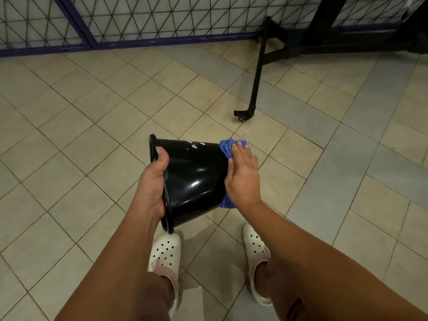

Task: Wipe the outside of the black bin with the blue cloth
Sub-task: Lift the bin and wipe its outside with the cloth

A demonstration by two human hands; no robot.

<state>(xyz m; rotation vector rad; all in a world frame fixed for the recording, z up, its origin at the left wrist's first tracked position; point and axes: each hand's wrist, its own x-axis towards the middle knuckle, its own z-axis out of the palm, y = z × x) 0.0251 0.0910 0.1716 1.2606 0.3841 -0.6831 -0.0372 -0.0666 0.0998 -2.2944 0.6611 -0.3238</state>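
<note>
The glossy black bin is held on its side in the air above the floor, rim to the left, base to the right. White smears mark its upper wall. My left hand grips the rim, thumb over the outer wall and fingers inside. The blue cloth covers the bin's base and shows above and below my right hand. That hand presses the cloth flat against the base with straight fingers.
Beige and grey floor tiles lie all around. A black wheeled stand leg reaches across the floor at upper right. A purple-framed wire mesh fence runs along the back. My feet in white clogs stand below the bin.
</note>
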